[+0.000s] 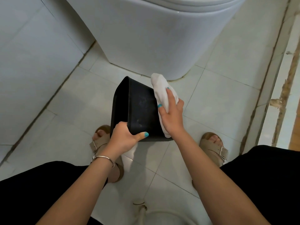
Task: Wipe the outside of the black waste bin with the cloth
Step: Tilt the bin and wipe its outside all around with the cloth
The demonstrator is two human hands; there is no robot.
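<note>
Above the tiled floor (215, 101), between two sandalled feet, the black waste bin (141, 111) is held tipped on its side, mouth facing left. The left hand (125, 138) grips its near rim, thumb on the outer wall. The right hand (172, 114) presses a white cloth (160, 90) flat against the bin's base end, fingers spread. The toilet pedestal (154, 38) stands just beyond; open floor lies right, up to a rough door threshold (279, 88).
</note>
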